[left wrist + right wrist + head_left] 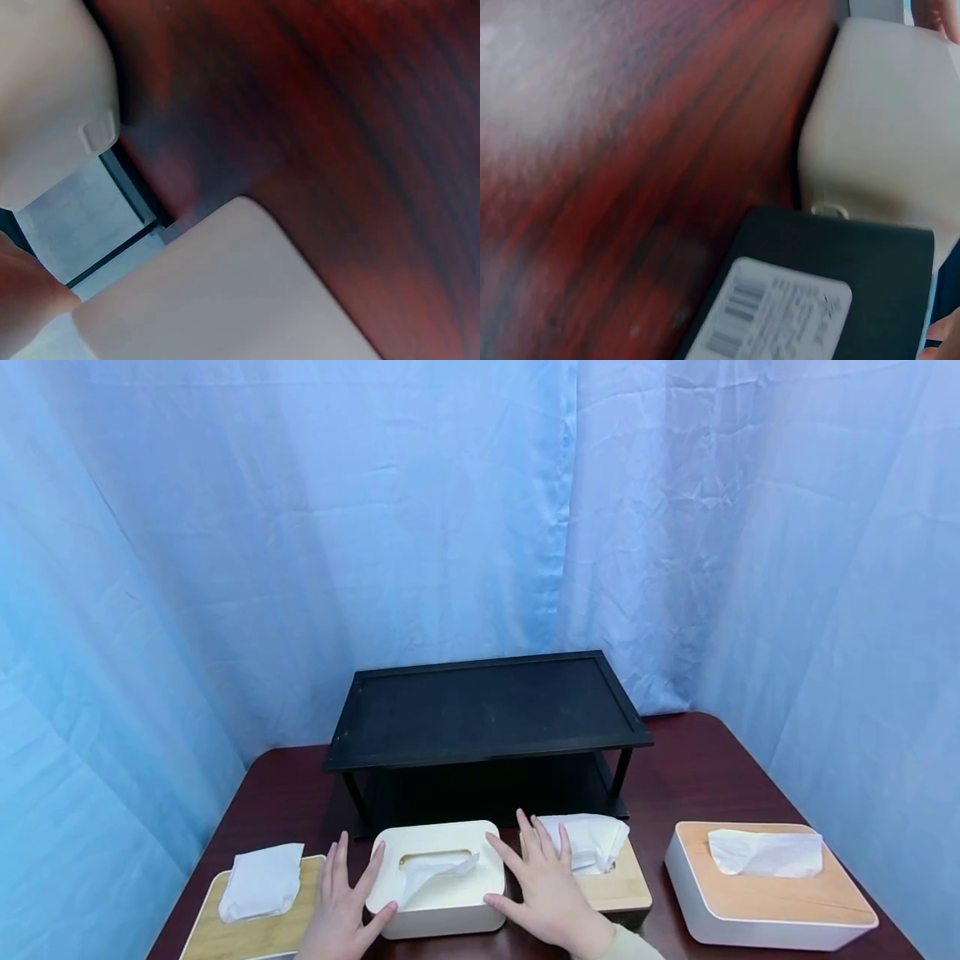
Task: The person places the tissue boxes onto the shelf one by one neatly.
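Note:
Between my two hands in the head view stands a white tissue box (450,920) with a tissue (438,874) poking from its slot. My left hand (343,902) is at its left side, fingers spread and fairly straight, fingertips close to the edge. On the other side my right hand (547,893) spreads its fingers likewise, thumb and forefinger at the right edge. That hand partly covers a tissue box with a wooden lid and dark base (615,893). The right wrist view shows a barcode label (772,315) on this dark base, beside the white box (885,112).
A black two-tier stand (487,710) stands behind the boxes on the dark red table (285,793). Another wooden-lidded tissue box (247,935) sits at the left, and a white one with a wooden lid (780,893) at the right. Blue curtains (450,510) enclose the table.

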`<state>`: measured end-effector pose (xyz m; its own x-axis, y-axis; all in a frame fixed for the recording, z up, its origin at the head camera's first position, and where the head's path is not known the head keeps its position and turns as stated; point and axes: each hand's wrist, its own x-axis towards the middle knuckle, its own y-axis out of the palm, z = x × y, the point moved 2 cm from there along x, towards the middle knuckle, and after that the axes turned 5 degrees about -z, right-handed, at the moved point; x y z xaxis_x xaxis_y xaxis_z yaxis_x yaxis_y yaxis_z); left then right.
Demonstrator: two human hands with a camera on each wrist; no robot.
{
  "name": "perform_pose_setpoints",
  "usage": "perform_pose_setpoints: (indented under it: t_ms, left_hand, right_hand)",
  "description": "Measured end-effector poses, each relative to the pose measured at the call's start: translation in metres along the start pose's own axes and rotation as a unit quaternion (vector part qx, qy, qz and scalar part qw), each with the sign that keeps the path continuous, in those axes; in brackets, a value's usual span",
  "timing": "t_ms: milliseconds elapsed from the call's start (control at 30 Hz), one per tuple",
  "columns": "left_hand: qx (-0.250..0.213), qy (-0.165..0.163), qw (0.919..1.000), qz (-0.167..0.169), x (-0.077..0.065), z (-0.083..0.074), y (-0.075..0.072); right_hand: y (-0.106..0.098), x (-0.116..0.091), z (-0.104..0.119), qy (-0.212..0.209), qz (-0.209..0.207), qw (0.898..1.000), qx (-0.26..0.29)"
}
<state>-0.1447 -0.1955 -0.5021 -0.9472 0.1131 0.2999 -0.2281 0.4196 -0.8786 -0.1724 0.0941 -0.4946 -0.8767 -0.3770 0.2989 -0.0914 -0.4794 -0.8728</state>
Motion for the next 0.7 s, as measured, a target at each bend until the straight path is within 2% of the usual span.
perform_pose_setpoints:
  t_ms: [200,300,433,500,567,700]
  left_hand:
    - [-0.033,-0.009,0.9994,0.002,-0.002,0.001,0.005]
    - [-0.071,-0.028,0.9967,0.029,-0.001,0.001,0.007]
    - [-0.14,-0.064,0.9844,0.085,0.001,0.002,0.011]
    - [-0.171,-0.074,0.9774,0.1,0.002,0.002,0.011]
    - [-0.192,-0.076,0.9731,0.101,0.002,0.001,0.012]
    - [-0.198,-0.069,0.9737,0.09,0.002,0.001,0.012]
  right_hand:
    - [0.01,0.0,0.008,-0.034,0.017,0.999,-0.009]
    - [0.014,-0.001,0.011,-0.041,0.024,0.999,-0.003]
    - [0.017,-0.001,0.014,-0.043,0.013,0.999,0.012]
    - [0.018,-0.001,0.016,-0.045,0.002,0.999,0.011]
    - [0.019,-0.001,0.016,-0.044,-0.004,0.999,0.013]
    - [0.022,0.001,0.016,-0.037,-0.008,0.999,0.037]
